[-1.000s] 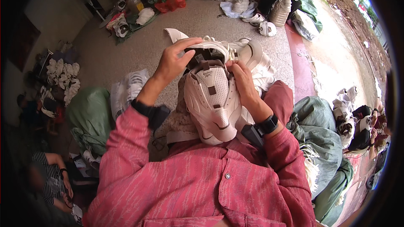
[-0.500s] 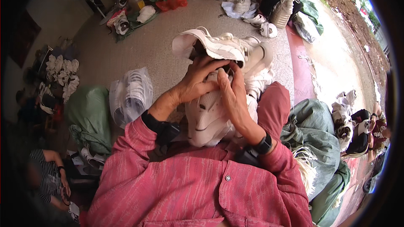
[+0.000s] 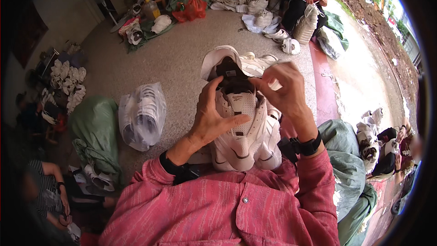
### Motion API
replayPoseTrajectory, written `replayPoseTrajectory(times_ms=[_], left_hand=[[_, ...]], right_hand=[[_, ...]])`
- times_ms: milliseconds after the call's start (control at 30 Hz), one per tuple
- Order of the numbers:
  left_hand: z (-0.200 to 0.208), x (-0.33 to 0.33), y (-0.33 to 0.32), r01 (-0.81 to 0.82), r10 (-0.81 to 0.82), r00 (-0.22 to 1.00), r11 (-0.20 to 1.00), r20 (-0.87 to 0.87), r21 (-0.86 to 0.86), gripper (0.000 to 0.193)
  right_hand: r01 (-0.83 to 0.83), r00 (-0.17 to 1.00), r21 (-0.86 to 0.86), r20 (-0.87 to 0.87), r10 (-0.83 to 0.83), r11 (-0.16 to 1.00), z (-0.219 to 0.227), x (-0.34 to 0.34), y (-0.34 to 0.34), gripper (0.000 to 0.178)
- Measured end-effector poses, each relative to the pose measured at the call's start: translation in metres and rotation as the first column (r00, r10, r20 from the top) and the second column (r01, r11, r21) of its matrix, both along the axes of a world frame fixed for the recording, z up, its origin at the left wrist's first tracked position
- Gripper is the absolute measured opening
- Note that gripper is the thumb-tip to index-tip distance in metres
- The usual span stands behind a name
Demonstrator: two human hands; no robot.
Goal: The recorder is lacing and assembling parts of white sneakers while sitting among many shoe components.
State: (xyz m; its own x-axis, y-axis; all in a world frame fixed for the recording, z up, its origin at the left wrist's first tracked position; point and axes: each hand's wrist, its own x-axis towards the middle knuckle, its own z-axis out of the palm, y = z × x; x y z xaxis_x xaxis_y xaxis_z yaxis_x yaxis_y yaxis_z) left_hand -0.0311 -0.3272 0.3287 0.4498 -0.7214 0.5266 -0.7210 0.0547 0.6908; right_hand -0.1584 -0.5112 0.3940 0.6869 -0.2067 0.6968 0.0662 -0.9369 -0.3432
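Observation:
A stack of white shoe uppers (image 3: 241,143) rests on my lap, toes toward me. The top one has a perforated tongue, rows of eyelets and a dark lining. My left hand (image 3: 205,118) grips this upper's left side, with its thumb across the tongue and its fingers by the collar. At the right edge of the collar my right hand (image 3: 289,91) is raised. Its fingers are curled and blurred, so what they hold, if anything, is unclear. Beyond the opening, another upper (image 3: 221,59) stands with its heel up.
To the left, a clear bag of uppers (image 3: 143,116) stands near a green sack (image 3: 93,127). More green sacks (image 3: 343,155) lie on my right. Across the floor, a seated person (image 3: 307,0) handles a stack of uppers (image 3: 307,25). Other people sit at both sides.
My hands have moved apart. The right hand has lifted away to the right, and the left thumb has come onto the tongue. The upper's tongue and opening are now uncovered.

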Motion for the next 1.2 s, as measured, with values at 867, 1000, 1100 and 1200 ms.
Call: replayPoseTrajectory(times_ms=[867,1000,1100,1200], left_hand=[[0.002,-0.002,0.024,0.179,-0.137,0.944,0.977,-0.300,0.117,0.059],[0.004,0.001,0.027,0.004,-0.027,0.950,0.997,0.312,0.074,0.043],[0.024,-0.011,0.016,0.100,-0.084,0.899,0.995,0.429,-0.015,0.032],[0.036,-0.021,0.004,0.132,-0.111,0.813,0.991,0.571,0.005,0.033]], right_hand=[[-0.009,0.990,0.640,-0.103,0.097,0.769,-0.011,-0.154,-0.078,0.042],[0.257,0.955,0.906,-0.184,-0.234,0.337,-0.091,-0.296,-0.069,0.044],[0.511,0.816,0.847,-0.426,-0.390,0.144,-0.168,-0.382,-0.044,0.038],[0.586,0.747,0.810,-0.541,-0.387,-0.003,-0.243,-0.420,-0.022,0.030]])
